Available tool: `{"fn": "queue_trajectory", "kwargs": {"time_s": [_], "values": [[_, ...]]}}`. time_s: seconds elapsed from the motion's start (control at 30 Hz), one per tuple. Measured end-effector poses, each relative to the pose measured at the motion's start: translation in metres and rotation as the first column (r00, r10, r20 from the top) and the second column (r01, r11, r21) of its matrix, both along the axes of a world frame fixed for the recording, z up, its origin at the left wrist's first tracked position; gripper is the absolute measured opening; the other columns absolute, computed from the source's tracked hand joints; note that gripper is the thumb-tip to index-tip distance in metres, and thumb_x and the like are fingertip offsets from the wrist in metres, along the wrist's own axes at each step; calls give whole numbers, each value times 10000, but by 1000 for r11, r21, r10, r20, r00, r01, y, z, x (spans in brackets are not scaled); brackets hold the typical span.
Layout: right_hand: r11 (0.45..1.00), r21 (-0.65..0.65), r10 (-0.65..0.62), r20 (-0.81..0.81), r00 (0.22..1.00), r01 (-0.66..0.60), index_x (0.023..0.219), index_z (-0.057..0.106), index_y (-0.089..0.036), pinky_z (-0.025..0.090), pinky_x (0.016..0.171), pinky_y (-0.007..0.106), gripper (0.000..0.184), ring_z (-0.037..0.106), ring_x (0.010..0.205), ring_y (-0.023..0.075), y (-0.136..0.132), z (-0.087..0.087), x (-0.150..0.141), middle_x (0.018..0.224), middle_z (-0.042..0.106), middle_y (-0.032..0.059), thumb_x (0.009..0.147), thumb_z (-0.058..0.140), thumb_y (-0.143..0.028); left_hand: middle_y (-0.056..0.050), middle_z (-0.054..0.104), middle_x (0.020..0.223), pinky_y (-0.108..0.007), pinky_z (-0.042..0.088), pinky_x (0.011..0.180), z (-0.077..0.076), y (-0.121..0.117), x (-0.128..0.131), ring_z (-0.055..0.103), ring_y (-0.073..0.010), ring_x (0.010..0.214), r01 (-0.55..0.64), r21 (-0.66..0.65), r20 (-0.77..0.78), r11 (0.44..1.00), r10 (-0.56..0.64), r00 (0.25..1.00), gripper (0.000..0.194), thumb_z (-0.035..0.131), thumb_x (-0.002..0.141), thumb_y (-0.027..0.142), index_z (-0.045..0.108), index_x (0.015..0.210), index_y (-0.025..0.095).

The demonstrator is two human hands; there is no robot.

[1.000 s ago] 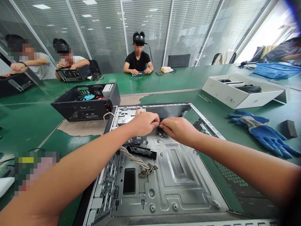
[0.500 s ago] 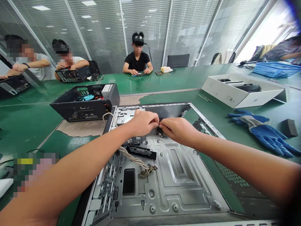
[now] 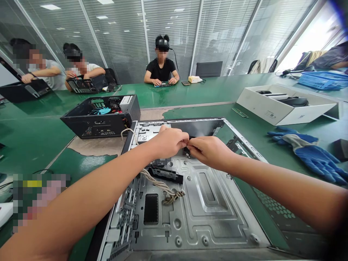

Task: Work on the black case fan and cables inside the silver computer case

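A metal computer case lies open on the green table, its bare inner panel facing up. Over its far part my left hand and my right hand meet, fingertips pinched close together. What they pinch is too small and hidden to make out; a dark part shows just below and behind the fingers. A twisted bundle of beige cables with a knotted end rests on the panel, beside a black slotted bracket. My left forearm crosses the case's left side.
Beyond the case on the left stands a black computer case with a blue fan inside. To the right are a white box, blue gloves, a dark block and a blue basket. Several people sit around the table.
Both hands keep the same pinched pose over the case. The whole view has shifted slightly. At the far left, a person's arm and the case before them have moved.
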State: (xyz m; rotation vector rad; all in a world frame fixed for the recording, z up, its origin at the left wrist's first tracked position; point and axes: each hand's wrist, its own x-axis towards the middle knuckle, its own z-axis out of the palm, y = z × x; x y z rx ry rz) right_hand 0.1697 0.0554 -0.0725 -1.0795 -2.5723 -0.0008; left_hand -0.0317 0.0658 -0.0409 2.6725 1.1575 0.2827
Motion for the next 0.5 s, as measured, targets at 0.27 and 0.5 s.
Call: {"fn": "queue_trajectory", "kwargs": {"time_s": [0.27, 0.5], "values": [[999, -50, -11, -72, 997, 8, 707, 525, -192, 239, 544, 272, 256, 376, 527, 113, -1, 2, 1, 588, 496, -12, 907, 383, -268, -8, 691, 944, -395, 303, 878, -1, 1, -3, 592, -183, 879, 10, 54, 43, 998, -12, 999, 125, 508, 864, 130, 608, 891, 200], [1000, 20, 5, -57, 998, -4, 740, 571, -188, 251, 547, 273, 281, 411, 548, 127, 0, -1, 1, 608, 539, 4, 933, 390, -284, 18, 702, 798, -385, 328, 882, 4, 3, -4, 574, -146, 742, 22, 38, 65, 999, -25, 998, 174, 489, 832, 88, 627, 813, 192]]}}
